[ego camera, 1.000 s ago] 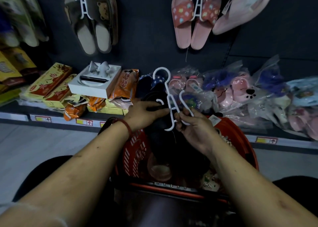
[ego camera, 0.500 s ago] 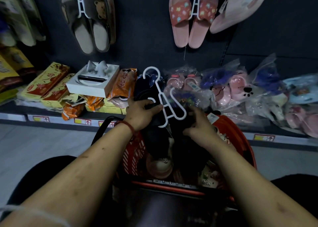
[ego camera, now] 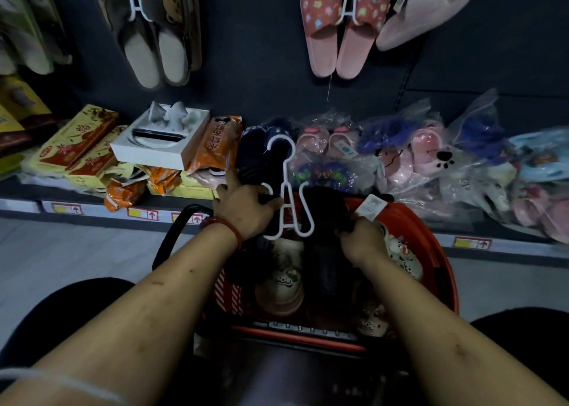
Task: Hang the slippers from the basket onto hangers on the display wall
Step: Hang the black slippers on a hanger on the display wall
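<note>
A red basket (ego camera: 431,236) sits on the floor in front of me, holding several slippers, among them a cream one (ego camera: 281,282). Over it I hold a white plastic hanger (ego camera: 288,196), hook upward. My left hand (ego camera: 246,208) grips the hanger's left side together with a black slipper, mostly hidden under the hand. My right hand (ego camera: 360,239) grips a second black slipper (ego camera: 326,211) beside the hanger's right prong; a white tag (ego camera: 371,207) sticks up by it. Whether this slipper sits on the prong I cannot tell.
On the dark wall hang a brown bear pair (ego camera: 154,35) and a pink pair (ego camera: 338,26) on white hangers. The low shelf holds bagged slippers (ego camera: 425,153), orange packets (ego camera: 215,140) and a white box (ego camera: 160,140). The basket's black handle (ego camera: 172,233) arcs left.
The hanger has come down and to the right, over the basket. My right hand has dropped from the hanger's right prong to grip the second black slipper lower down.
</note>
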### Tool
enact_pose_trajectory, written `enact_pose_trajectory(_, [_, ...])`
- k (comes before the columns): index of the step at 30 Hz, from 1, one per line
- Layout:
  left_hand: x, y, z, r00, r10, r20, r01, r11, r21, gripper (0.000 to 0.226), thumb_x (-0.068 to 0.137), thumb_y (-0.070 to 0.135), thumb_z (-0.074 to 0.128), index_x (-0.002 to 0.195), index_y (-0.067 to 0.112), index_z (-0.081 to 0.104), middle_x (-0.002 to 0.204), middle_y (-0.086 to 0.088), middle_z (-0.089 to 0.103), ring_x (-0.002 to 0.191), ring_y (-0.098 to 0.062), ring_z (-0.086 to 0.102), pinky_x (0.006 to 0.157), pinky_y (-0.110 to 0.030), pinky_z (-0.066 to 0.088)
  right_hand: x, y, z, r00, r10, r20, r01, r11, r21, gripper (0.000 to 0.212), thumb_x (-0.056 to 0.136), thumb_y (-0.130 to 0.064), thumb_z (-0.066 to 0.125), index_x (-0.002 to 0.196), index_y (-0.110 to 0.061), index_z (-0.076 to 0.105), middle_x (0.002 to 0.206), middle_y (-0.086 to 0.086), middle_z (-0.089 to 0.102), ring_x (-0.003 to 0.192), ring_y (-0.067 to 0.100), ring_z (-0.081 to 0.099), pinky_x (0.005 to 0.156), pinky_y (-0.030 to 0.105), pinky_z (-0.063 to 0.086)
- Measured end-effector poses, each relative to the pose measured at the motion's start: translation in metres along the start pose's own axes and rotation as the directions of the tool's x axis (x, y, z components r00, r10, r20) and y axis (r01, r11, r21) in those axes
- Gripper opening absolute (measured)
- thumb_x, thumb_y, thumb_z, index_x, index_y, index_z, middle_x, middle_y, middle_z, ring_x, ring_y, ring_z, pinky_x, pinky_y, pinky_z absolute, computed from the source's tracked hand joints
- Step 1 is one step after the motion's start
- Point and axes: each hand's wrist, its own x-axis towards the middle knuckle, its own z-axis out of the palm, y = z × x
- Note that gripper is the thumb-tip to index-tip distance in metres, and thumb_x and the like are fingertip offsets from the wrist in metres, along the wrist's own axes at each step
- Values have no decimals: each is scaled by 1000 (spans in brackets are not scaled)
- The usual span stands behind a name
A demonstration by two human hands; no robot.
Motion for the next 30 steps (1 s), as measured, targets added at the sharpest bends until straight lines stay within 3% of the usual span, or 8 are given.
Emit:
enact_pose_trajectory(6, [-2,-1,3,998,60,30,-59,997,-46,39,74,73,50,68,36,57,132,-18,38,125,-41,35,107,-49,34,0,-15,-12,980,27,-198,13,980,198,43,91,-15,56,131,-1,47,127,23,62,114,41,60,90,37,46])
enact_pose_trajectory(10, [-5,3,1,984,175,-42,-178,978,-109,29,81,61,65,86,34,72,129,-12,36,123,-39,40,111,-40,35,1,-21,-24,960,47,-277,25,968,250,48,91,-13,55,135,1,42,130,24,60,118,40,58,92,38,45])
enact_pose_trajectory(14, [-14,9,1,961,272,-47,-270,962,36,34,84,59,64,101,31,74,139,-10,29,127,-39,36,109,-44,36,-3,-26,-27,954,29,-299,65,951,301,35,91,-11,55,124,-1,47,127,23,61,115,39,59,85,36,43])
enact_pose_trajectory(17, [-14,7,-1,976,201,-82,-198,979,41,36,86,59,62,104,30,73,139,-12,28,125,-42,35,109,-46,35,-6,-31,-28,951,-46,-307,140,946,292,35,88,-10,56,122,-6,49,124,19,63,111,36,61,81,33,42])
enact_pose_trajectory(21, [-4,4,-3,983,91,-161,-108,990,-95,32,84,59,63,94,30,72,136,-16,33,127,-42,33,107,-46,37,-15,-36,-23,958,-129,-257,192,952,239,43,83,-24,57,123,-14,47,120,13,64,108,34,63,87,44,51])
enact_pose_trajectory(30, [-8,9,-9,981,-8,-192,-40,968,-247,36,87,52,66,107,24,73,142,-15,27,132,-43,26,113,-50,29,-14,-29,-23,943,-251,-218,280,953,113,39,88,-11,57,126,-12,46,121,15,61,108,34,60,80,38,47])
